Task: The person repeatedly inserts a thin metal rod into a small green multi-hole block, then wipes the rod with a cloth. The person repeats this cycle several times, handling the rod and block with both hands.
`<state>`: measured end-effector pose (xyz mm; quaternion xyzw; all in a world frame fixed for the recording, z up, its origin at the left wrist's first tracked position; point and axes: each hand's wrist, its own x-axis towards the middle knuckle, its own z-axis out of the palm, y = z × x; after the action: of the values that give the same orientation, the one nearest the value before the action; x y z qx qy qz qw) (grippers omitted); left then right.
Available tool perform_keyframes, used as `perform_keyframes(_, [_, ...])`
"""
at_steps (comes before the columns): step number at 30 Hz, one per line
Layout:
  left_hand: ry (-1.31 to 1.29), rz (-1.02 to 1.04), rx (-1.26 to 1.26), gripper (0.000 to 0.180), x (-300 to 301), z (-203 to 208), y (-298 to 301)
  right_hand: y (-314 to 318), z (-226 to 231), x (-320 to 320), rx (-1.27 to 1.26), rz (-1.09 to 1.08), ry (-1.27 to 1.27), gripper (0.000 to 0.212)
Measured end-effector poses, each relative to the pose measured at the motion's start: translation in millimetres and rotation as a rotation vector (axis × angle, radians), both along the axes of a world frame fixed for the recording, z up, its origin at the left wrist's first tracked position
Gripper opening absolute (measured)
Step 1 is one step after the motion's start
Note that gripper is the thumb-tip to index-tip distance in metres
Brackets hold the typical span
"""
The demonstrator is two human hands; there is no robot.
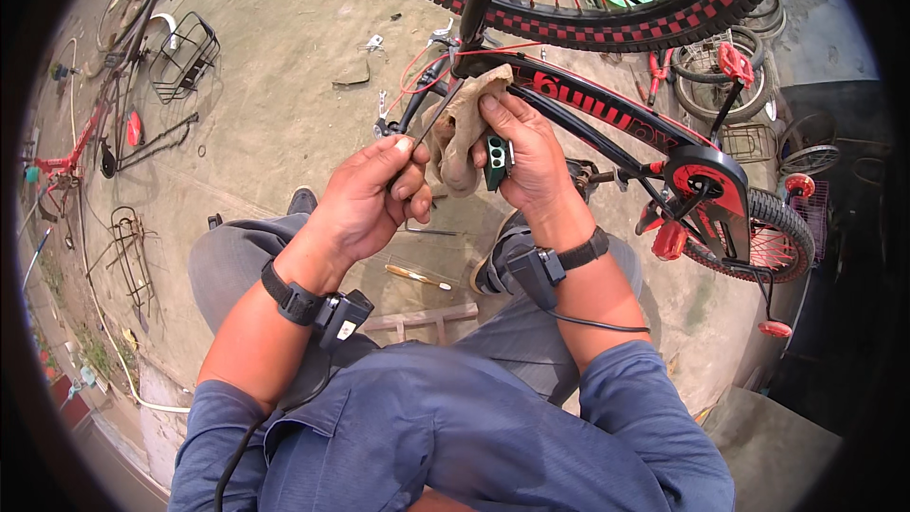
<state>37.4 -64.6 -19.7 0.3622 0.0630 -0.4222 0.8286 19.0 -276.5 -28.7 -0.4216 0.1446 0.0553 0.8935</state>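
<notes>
My left hand (374, 192) is closed, thumb and forefinger pinching one end of a thin dark rod (437, 119). The rod slants up and away toward a crumpled beige rag (463, 137). My right hand (529, 147) grips that rag, with its thumb on top. Against the same palm sits a small dark green piece with pale round holes (496, 161); its kind is not clear. Just beyond both hands lies the black and red frame of a bicycle (588, 106). Its checkered tyre (607, 33) rises at the top, and the chainring (703, 185) is to the right.
Between my feet lie a yellow-handled tool (417, 277) and a low frame of bars (427, 320). To the left are a black wire basket (186, 59) and red bicycle parts (81, 147). Loose wheels (725, 76) stand at the right. A pale hose (112, 337) runs along the left.
</notes>
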Motion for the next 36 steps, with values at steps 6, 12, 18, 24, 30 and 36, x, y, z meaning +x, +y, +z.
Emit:
perform_keyframes(6, [-0.004, -0.084, -0.118, 0.029, -2, -5, -2, 20, 4, -3, 0.005, 0.203, -0.106, 0.018])
perform_keyframes(12, [-0.092, -0.02, 0.043, 0.025, -5, -4, -6, 14, 7, 2, -0.039, -0.067, -0.114, 0.02])
perform_keyframes(18, [-0.289, -0.016, 0.21, 0.023, -3, -5, -7, 14, 2, 1, -0.049, -0.04, -0.107, 0.021])
perform_keyframes(24, [-0.587, 0.066, 0.466, 0.015, -9, -6, -5, 37, -10, -7, -0.155, 0.035, -0.139, 0.016])
perform_keyframes(30, [-1.16, 0.093, 0.739, 0.009, -8, -3, 1, 35, -3, -8, -0.337, 0.067, -0.169, 0.015])
perform_keyframes(36, [-0.94, 0.045, 0.597, 0.013, -14, -4, -5, 20, -1, -1, -0.137, -0.07, 0.003, 0.021])
